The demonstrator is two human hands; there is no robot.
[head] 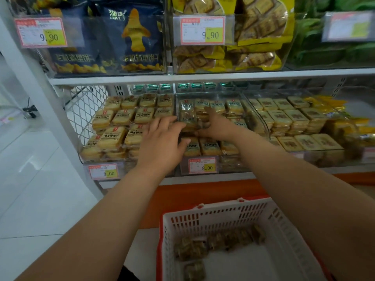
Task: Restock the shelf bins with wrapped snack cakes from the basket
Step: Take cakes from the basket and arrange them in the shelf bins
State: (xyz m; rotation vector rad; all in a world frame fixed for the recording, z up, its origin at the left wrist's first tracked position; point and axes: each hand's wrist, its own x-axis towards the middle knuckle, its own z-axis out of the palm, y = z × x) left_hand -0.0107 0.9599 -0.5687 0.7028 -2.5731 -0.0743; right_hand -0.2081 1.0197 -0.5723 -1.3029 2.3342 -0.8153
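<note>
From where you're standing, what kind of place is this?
Most likely a small grocery or snack shop: price tags clipped to clear shelf bins of wrapped snack cakes, bagged snacks above, and a shopping basket below.
</note>
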